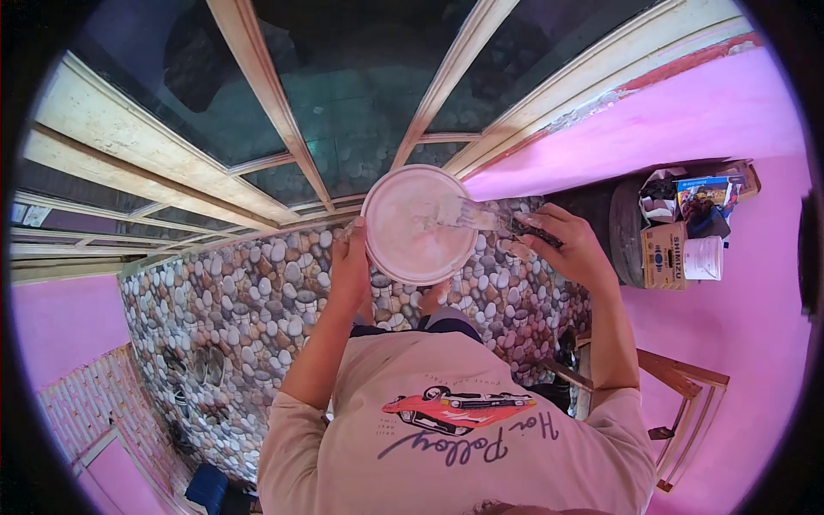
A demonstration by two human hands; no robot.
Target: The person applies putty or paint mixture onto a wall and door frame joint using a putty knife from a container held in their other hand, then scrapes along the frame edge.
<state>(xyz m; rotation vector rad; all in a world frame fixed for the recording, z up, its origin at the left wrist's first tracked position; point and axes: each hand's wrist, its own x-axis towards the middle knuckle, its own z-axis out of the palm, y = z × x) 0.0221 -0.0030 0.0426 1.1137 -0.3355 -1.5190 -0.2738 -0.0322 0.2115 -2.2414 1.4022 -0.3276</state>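
My left hand grips the left edge of a round white plastic lid or shallow tub, with pale, creamy smears on its surface. My right hand is closed around the dark handle of a flat brush. The brush head is coated in white stuff and lies over the right part of the round surface, pointing left.
White-framed dark glass panels stand ahead, beside pink walls. A pebble-patterned floor lies below. At the right are cardboard boxes, a white bucket and wooden frames. Sandals lie at the left.
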